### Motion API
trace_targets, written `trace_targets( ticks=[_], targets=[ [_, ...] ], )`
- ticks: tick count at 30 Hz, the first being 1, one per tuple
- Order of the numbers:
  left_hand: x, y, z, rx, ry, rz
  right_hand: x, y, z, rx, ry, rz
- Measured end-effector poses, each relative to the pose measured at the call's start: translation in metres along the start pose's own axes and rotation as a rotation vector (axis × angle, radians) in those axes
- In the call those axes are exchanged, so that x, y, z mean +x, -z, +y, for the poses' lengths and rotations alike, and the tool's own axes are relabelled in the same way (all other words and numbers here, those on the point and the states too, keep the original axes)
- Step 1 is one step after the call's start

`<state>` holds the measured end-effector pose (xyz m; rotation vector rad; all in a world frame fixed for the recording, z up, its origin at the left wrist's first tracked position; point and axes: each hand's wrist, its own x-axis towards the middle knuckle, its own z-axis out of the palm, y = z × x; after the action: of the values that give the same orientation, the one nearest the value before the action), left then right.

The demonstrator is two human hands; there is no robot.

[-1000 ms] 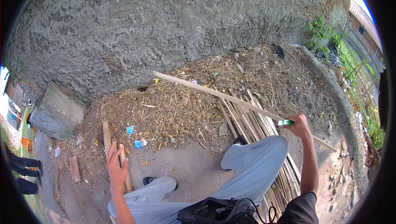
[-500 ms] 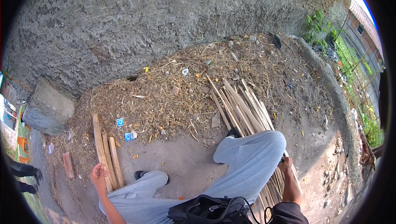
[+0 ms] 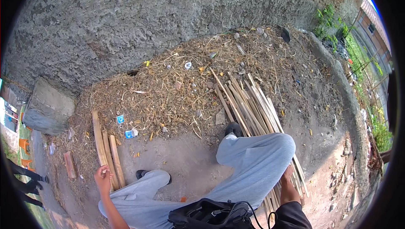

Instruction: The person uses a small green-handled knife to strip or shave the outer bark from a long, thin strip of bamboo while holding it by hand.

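My left hand (image 3: 102, 178) is raised beside my left knee, over the near ends of a few thicker wooden boards (image 3: 99, 138). Its fingers are loosely curled and a little apart, with nothing visible in them. My right hand (image 3: 287, 173) reaches down past the outer side of my right knee to a long pile of thin wooden slats (image 3: 253, 106). The grey trouser leg covers its fingers, so their grip is hidden. The slats run beneath my right leg, fanning out at the far end, and show again below the knee.
A rough grey wall (image 3: 168, 13) rises ahead, with dry straw and litter along its foot. A concrete block (image 3: 50, 106) and a brick (image 3: 69, 165) stand at the left. A low concrete kerb (image 3: 337, 77) curves along the right. Other people's legs (image 3: 25, 178) show at the far left.
My right hand has moved in behind my knee, so its fingers and the small dark-green thing at them no longer show. The left hand's fingers curl slightly more. People's legs at far left have shifted.
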<state>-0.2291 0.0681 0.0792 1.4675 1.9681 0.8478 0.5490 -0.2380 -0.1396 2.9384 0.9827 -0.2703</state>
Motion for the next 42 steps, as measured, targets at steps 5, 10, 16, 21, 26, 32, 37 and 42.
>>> trace_targets(
  ticks=[5, 10, 16, 21, 26, 32, 37, 42],
  targets=[
    [-0.004, 0.005, -0.012, 0.029, 0.027, -0.003, -0.013, -0.001, -0.035, 0.257, -0.145, 0.411],
    [0.0, -0.008, -0.008, 0.043, 0.029, -0.051, -0.023, -0.034, -0.012, 0.558, 0.336, 0.212],
    [-0.002, -0.004, -0.011, 0.062, 0.053, -0.073, -0.022, -0.034, -0.028, 0.441, 0.062, 0.039],
    [-0.006, -0.006, -0.017, 0.118, -0.007, -0.064, -0.018, -0.025, -0.033, 0.439, 0.043, -0.004],
    [-0.009, -0.006, -0.021, 0.14, -0.007, -0.069, -0.016, -0.018, -0.031, 0.446, 0.039, -0.033],
    [-0.011, -0.003, -0.019, 0.156, -0.015, -0.06, -0.011, -0.014, -0.032, 0.473, 0.041, -0.067],
    [-0.014, -0.008, -0.008, 0.134, 0.013, -0.036, -0.003, -0.005, -0.034, 0.506, 0.075, -0.087],
    [-0.019, -0.003, 0.001, 0.154, -0.006, -0.005, 0.005, 0.016, -0.035, 0.603, 0.147, -0.102]
  ],
)
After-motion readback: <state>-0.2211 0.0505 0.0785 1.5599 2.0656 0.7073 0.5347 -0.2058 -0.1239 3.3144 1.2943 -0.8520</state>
